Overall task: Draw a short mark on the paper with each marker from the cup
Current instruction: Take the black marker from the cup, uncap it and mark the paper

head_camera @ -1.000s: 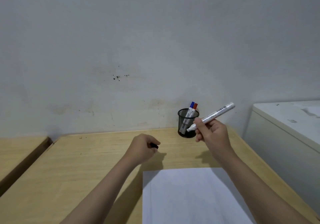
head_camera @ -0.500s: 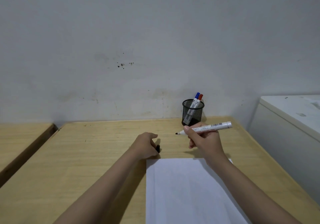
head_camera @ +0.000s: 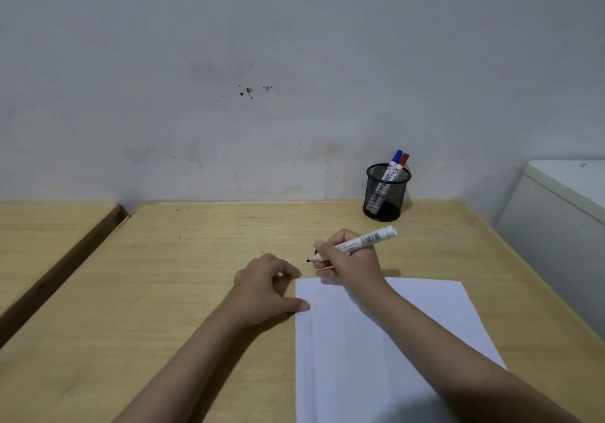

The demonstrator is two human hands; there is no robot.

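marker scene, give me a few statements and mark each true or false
1. The right hand holds an uncapped marker. True.
2. The cup is empty. False: a blue-capped and a red-capped marker stand in it.
3. The left hand rests at the paper's left edge. True.
4. The paper already bears several marks. False: the visible part is blank.
5. The cup lies on its side. False: it stands upright near the wall.

Left hand (head_camera: 266,286) rests palm-down (thumb stretched out), right hand (head_camera: 348,260) curled in a writing grip.
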